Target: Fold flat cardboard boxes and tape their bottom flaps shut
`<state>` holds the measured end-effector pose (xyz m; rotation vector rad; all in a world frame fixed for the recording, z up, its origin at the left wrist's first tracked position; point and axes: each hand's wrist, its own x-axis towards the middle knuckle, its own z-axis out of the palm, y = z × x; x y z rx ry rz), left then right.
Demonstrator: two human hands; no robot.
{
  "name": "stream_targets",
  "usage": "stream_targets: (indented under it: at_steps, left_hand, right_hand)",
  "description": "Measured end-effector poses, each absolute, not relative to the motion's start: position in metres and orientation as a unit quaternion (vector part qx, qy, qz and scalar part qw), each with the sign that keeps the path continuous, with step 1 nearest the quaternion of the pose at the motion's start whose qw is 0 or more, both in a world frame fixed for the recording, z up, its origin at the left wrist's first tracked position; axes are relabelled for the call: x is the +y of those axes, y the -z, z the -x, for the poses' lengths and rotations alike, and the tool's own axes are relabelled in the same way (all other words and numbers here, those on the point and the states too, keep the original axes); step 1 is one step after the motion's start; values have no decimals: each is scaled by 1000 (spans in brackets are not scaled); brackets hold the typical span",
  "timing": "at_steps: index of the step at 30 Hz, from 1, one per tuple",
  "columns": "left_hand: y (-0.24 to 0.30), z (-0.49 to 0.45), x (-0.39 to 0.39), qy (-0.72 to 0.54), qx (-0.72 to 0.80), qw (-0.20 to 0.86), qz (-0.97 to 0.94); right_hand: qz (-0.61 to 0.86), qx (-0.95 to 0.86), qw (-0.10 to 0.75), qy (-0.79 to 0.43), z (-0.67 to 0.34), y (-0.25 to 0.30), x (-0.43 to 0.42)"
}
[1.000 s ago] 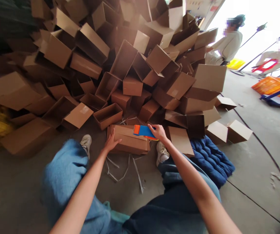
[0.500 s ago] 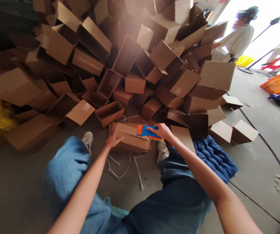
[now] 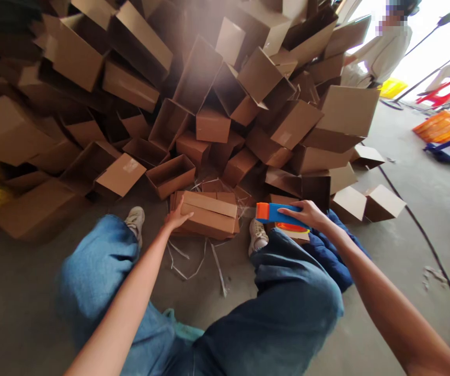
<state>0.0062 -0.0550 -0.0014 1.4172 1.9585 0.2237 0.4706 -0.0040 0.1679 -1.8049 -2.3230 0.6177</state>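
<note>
A closed cardboard box (image 3: 205, 214) lies on the concrete floor between my feet, its flaps folded down. My left hand (image 3: 176, 216) rests against its left end with the fingers apart. To the right, over my raised knee, my right hand (image 3: 307, 213) is wrapped around a blue and orange packing tape dispenser (image 3: 275, 214). That dispenser is clear of the box, and its tape roll is mostly hidden below the blue body.
A tall, tumbled heap of cardboard boxes (image 3: 209, 104) rises directly ahead. A blue quilted cushion (image 3: 332, 256) lies to the right, and white strapping strips (image 3: 195, 258) litter the floor. A co-worker in white (image 3: 385, 52) stands at the far right, near an orange crate (image 3: 446, 130).
My right hand has carried the tape dispenser rightward, off the box. My left hand stays at the box's left end. The view has tilted slightly.
</note>
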Motion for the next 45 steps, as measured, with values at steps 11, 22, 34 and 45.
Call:
stream_targets:
  at_steps: [11, 22, 34, 45]
  left_hand:
    - [6, -5, -54, -85, 756, 355, -544]
    - [7, -3, -54, -109, 749, 353, -550]
    - [4, -7, -58, -102, 746, 360, -551]
    - [5, -7, -58, -125, 740, 370, -548]
  right_hand:
    - [624, -745, -115, -207, -461, -149, -6]
    - [634, -713, -210, -213, -452, -111, 10]
    - [620, -691, -320, -190, -396, -77, 31]
    - [636, -669, -303, -237, -406, -59, 38]
